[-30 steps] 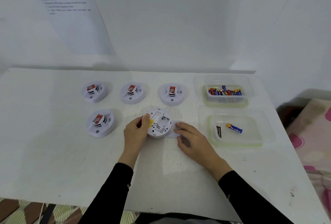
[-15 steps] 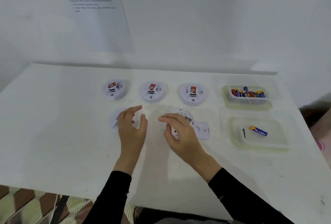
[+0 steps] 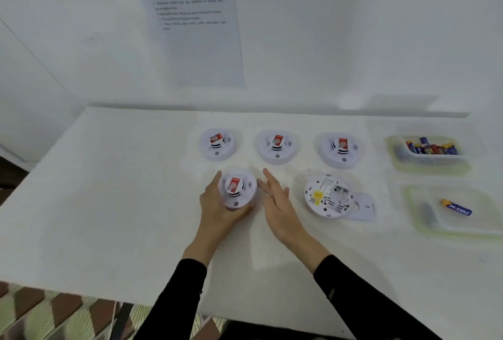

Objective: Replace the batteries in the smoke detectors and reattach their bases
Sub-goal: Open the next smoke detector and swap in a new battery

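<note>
We see a white table (image 3: 109,203). Three smoke detectors (image 3: 277,146) stand in a row at its far side. Nearer us are a fourth detector (image 3: 236,190) and an opened detector (image 3: 328,195), turned over and touching its flat base (image 3: 364,206). At the right stand a far tub (image 3: 430,162) and a near tub (image 3: 462,228).

Each detector (image 3: 237,188) is smooth white plastic. The tubs (image 3: 476,224) are clear, glossy plastic on a matt table (image 3: 109,203). The sheet (image 3: 196,48) is paper.

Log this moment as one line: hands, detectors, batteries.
left hand grips front-left detector | right hand open beside it | flipped detector underside up, base off | loose battery in tray
</note>
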